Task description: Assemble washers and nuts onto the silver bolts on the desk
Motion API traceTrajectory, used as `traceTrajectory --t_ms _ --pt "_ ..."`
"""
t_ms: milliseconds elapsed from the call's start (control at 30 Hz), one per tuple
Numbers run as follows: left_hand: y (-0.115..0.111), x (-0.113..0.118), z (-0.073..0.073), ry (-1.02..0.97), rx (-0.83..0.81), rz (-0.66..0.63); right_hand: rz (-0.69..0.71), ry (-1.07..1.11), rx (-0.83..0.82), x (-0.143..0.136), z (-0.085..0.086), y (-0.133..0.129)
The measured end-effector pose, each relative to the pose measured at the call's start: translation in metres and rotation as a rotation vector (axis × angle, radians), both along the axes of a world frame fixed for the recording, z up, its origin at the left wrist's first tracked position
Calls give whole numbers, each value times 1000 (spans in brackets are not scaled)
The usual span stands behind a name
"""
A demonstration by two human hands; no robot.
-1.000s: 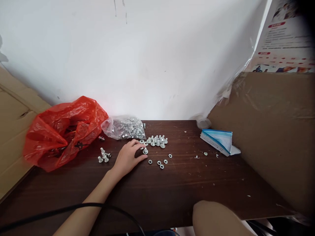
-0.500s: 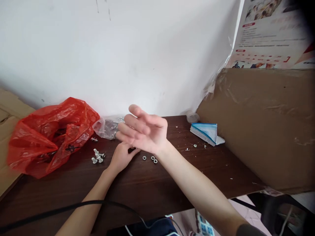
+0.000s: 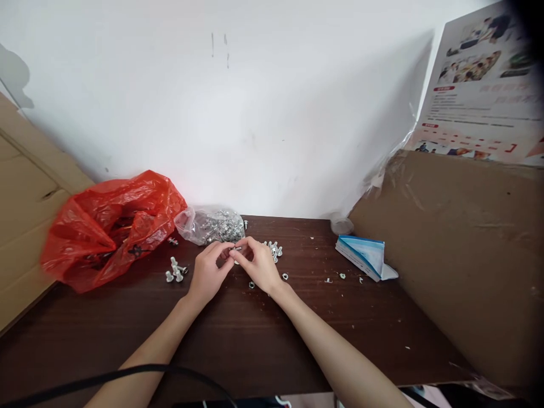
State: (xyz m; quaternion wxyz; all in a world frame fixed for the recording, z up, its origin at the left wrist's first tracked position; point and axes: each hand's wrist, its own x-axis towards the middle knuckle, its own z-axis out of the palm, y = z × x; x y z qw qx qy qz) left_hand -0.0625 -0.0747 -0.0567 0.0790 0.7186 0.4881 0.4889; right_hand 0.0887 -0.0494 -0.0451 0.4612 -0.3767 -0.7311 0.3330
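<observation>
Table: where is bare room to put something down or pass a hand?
The table is bare in front, between both forearms and the near edge, and right-front below the blue booklet. It is crowded at the back: red bag, clear bag of bolts, loose nuts around both hands.

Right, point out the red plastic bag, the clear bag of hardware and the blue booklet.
red plastic bag (image 3: pixel 110 226), head view, crumpled middle.
clear bag of hardware (image 3: pixel 212 225), head view, bulging centre.
blue booklet (image 3: pixel 361 255), head view, top cover.

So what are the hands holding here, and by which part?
Left hand and right hand pinch one small metal piece between their fingertips; which part cannot be told.
</observation>
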Motion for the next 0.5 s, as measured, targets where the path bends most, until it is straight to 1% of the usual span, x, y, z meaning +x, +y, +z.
traceTrajectory --t_ms 133,267,367,500 --pt "-2 1 4 17 32 -46 29 189 -185 -2 -3 3" --pt "0 0 5 -50 13 -79 74 338 -285 -1 -4 5" --pt "1 -2 6 -94 -18 -56 105 399 -340 -2 -4 6" --pt "-1 -1 7 -110 -112 2 129 462 -391 -2 -2 5"
